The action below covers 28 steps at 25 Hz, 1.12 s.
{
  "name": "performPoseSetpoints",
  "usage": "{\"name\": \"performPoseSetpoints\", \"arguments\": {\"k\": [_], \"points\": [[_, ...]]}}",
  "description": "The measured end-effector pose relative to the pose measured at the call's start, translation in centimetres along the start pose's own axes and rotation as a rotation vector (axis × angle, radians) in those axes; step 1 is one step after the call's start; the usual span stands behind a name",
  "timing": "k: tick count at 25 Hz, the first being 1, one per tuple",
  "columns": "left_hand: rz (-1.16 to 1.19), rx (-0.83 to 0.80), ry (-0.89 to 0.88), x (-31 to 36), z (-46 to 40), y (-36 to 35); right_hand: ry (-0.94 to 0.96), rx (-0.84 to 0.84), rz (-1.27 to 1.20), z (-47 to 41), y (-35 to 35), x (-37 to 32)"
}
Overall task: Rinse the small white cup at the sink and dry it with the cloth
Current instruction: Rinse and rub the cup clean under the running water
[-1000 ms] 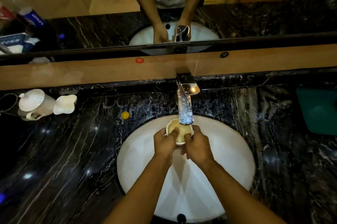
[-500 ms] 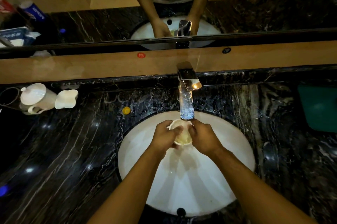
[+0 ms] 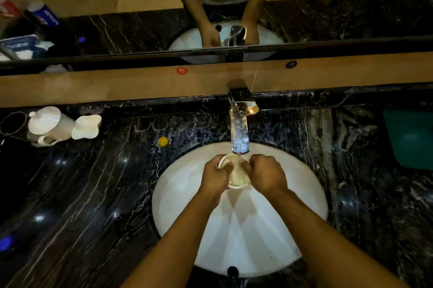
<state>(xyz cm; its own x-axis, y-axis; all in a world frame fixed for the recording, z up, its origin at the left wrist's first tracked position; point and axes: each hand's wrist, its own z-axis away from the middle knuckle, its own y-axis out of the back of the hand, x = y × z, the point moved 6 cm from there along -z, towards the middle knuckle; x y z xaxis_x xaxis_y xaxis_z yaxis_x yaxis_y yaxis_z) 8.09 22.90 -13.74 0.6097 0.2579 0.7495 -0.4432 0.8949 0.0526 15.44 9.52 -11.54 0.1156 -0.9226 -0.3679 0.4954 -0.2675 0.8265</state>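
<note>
The small white cup point(image 3: 236, 176) is held upright over the white sink basin point(image 3: 178, 198), right under the chrome tap point(image 3: 239, 133). Water runs from the spout into the cup, which holds water. My left hand point(image 3: 214, 176) grips the cup's left side with the thumb over its rim. My right hand point(image 3: 266, 174) grips the right side, thumb at the rim. A green cloth point(image 3: 410, 139) lies on the black marble counter at the far right, apart from both hands.
A white lidded pot point(image 3: 50, 126) and a white dish point(image 3: 86, 126) stand at the counter's back left. A small yellow cap point(image 3: 163, 141) lies beside the basin. A wooden ledge and a mirror run behind the tap.
Both hands have turned the cup under the running water and shifted their grip; the cup's mouth now faces up between them. The view has moved a little.
</note>
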Motion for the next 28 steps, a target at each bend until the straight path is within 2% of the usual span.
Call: {"name": "performPoseSetpoints", "arguments": {"k": [2,4,7,10,12,14,17,19,21,24,26,28], "points": [[-0.072,-0.073,0.002,0.3,-0.1,0.2,0.067,-0.059,0.054,-0.1,0.0,-0.1],[-0.118,-0.11,-0.023,0.8,-0.5,0.4,0.099,-0.113,-0.006,0.1,-0.6,0.0],[-0.039,-0.03,-0.007,1.0,-0.6,0.8,0.087,-0.126,-0.217,0.7,-1.2,-0.1],[0.164,0.051,0.05,-0.2,-0.5,0.5,-0.105,-0.128,-0.619,1.7,-2.1,-0.2],[0.214,0.07,0.043,-0.6,-0.2,0.0,-0.229,-0.134,-0.776,2.2,-2.4,-0.1],[0.187,0.104,0.006,-0.7,0.1,-0.2,-0.208,-0.141,-0.635,1.7,-2.5,0.4],[0.114,0.086,-0.027,-0.5,0.5,-0.1,-0.13,-0.174,-0.213,0.7,-2.0,0.9],[0.078,0.05,-0.012,-0.5,0.3,0.2,-0.094,-0.096,-0.015,0.5,-1.3,0.7],[0.03,0.004,0.016,-0.4,0.2,0.1,0.01,-0.019,-0.017,0.4,-0.6,-0.1],[0.012,-0.001,0.017,0.0,0.0,0.2,0.102,-0.028,-0.137,0.8,-0.2,-1.2],[0.137,0.053,0.059,-0.2,0.2,0.2,0.065,-0.023,-0.157,1.2,-0.5,-1.2],[0.304,0.094,0.113,-0.9,0.5,-0.1,-0.014,-0.037,-0.305,1.7,-1.0,-1.2]]}}
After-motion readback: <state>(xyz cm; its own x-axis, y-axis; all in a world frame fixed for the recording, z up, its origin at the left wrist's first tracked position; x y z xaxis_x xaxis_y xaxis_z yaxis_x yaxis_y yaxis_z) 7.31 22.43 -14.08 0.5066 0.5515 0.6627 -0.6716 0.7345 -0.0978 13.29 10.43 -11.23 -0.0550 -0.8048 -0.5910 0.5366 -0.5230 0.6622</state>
